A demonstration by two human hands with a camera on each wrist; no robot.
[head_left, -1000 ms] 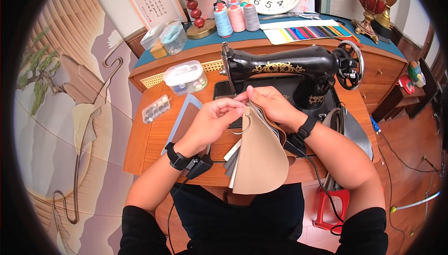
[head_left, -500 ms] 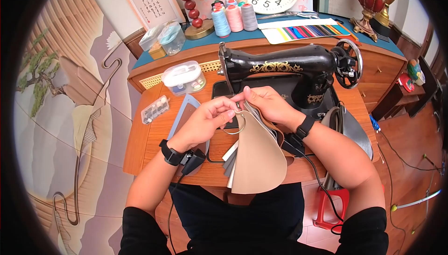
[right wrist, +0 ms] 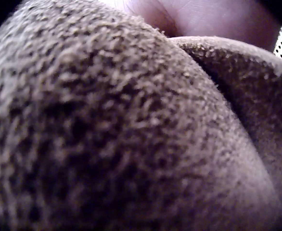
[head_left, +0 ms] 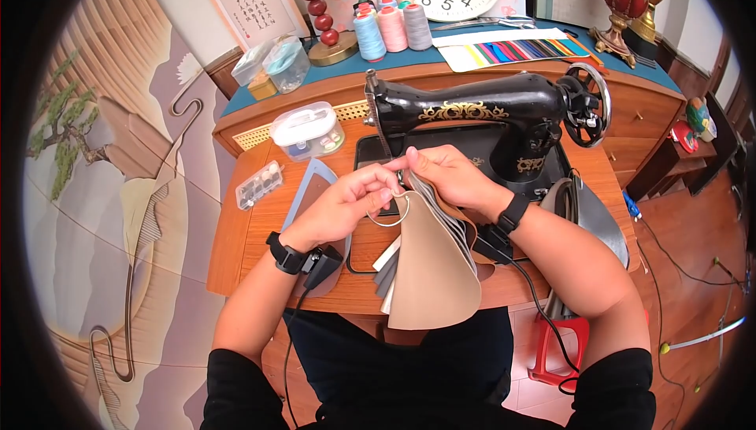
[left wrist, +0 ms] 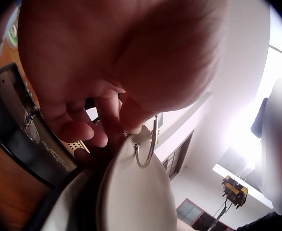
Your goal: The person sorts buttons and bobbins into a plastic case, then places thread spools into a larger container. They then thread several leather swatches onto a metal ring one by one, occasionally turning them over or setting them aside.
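Tan leather in front, grey and white pieces behind: the swatches hang fanned between the sewing machine and the person, wide ends past the table's front edge.

Head view, from where I stand: left hand pinches the narrow top, thumb against forefinger. Right hand grips the bundle from its other side, thumb on top, other fingers mostly hidden. Metal ring loops out below the left fingers. Main risk, I'd say: if the ring is open and the right grip slackens, pieces could slide off and scatter over the table or drop to the floor, nothing being under their wide ends. Lesser risk: black box on the right wrist sits close to the leather; a twist could catch an edge.

Left wrist view: ring passes through the front swatch near its tip, thumb tip touching right there, other fingers curled. Can't tell whether the ring is closed; the hand covers part. Hard tug could tear the hole, little leather beyond it.

Right wrist view: fuzzy brown leather nearly fills it, strip of skin on top. No fingers showing, so grip can't be told from here. Layers gap apart; a loose squeeze could let the holes drift out of line.
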